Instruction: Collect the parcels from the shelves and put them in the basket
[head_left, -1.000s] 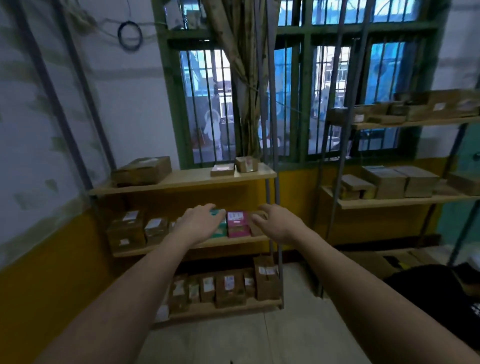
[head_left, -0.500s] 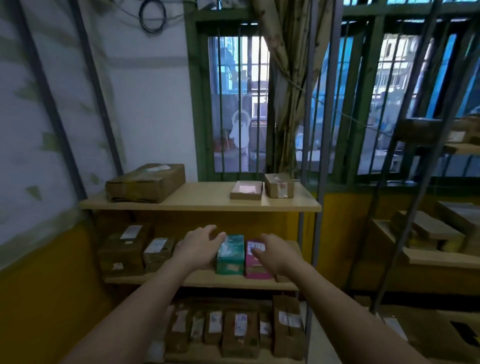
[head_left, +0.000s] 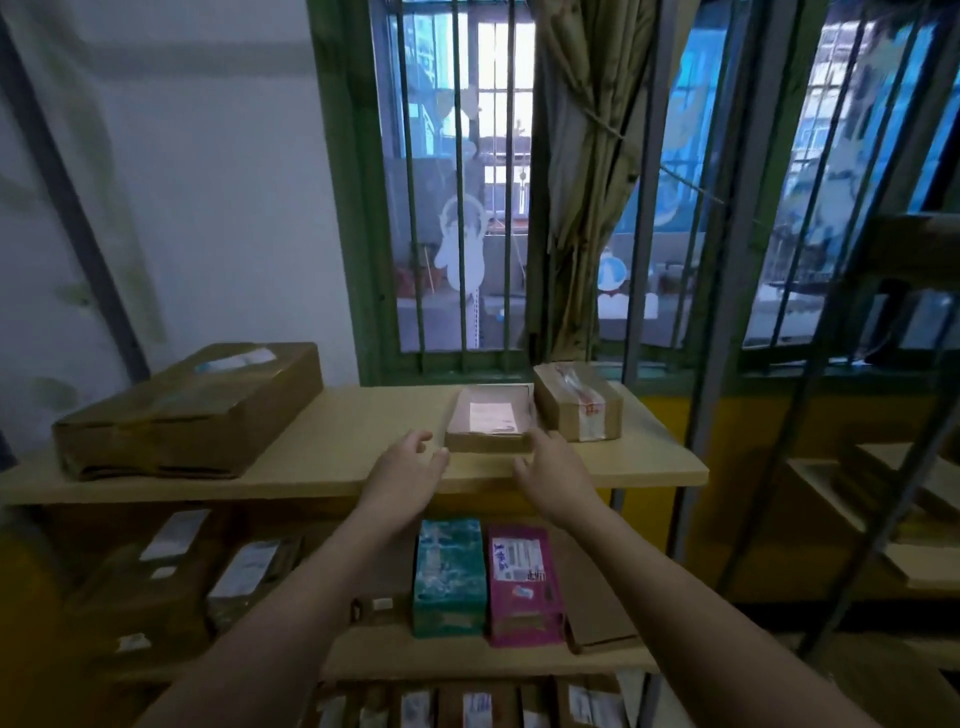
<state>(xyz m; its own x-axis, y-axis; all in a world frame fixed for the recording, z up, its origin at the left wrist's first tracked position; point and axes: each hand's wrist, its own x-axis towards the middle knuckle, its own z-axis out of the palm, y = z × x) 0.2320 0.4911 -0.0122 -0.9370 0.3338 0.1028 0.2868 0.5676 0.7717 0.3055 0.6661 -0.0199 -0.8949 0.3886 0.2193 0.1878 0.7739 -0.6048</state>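
A flat brown parcel (head_left: 491, 425) with a white label lies on the top shelf (head_left: 363, 462), near its front edge. My left hand (head_left: 408, 467) hovers open just left of the flat parcel, fingers spread and not touching it. My right hand (head_left: 550, 470) reaches open at the parcel's front right corner, fingertips at or very near its edge. A taped cardboard parcel (head_left: 579, 408) stands right behind. A large brown parcel (head_left: 189, 413) sits at the shelf's left end. No basket is in view.
The middle shelf (head_left: 467, 657) holds a teal parcel (head_left: 449, 574), a pink parcel (head_left: 522, 584) and several brown ones at the left. More parcels line the bottom shelf. A metal upright (head_left: 727, 291) stands at the right, with another shelf unit (head_left: 904, 499) beyond. A barred window is behind.
The view has moved closer to the shelves. Both hands rose from the middle shelf's teal and pink parcels to the top shelf, either side of the flat parcel.
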